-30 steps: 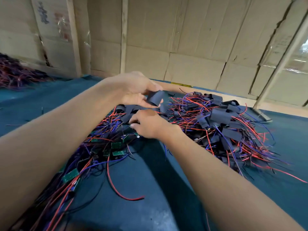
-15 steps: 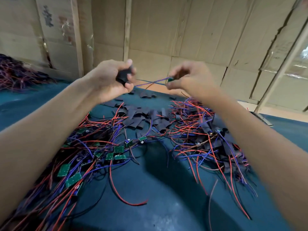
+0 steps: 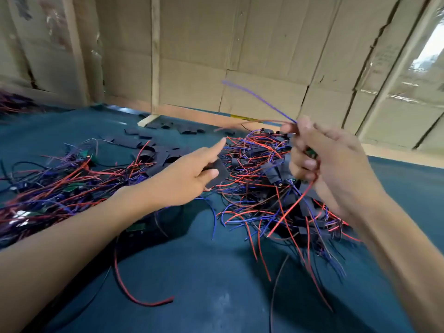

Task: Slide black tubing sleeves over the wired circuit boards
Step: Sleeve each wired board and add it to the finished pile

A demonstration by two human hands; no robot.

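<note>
1. Cardboard wall (image 3: 264, 44) behind the table, flattened sheets, creased seams.
2. Wooden posts: one centre (image 3: 155, 56), one left (image 3: 77, 51).
3. Teal cloth (image 3: 204, 272) covers the table.
4. Window (image 3: 430, 49) far right, plastic-covered, daylight coming through.
5. Pale frame bar (image 3: 394, 68) slants beside it.

Matt black sleeve (image 3: 217, 173), cardboard wall (image 3: 264, 56)

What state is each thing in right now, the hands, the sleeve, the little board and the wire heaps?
Left hand: forefinger straight, thumb pinching a black sleeve.
Black sleeve: flat, not on a board.
Right hand: raised, curled round a wired board.
Wired board: bare, wires trailing.
Loose sleeves: lying scattered.
Wire heaps: tangled on the blue table.
</note>
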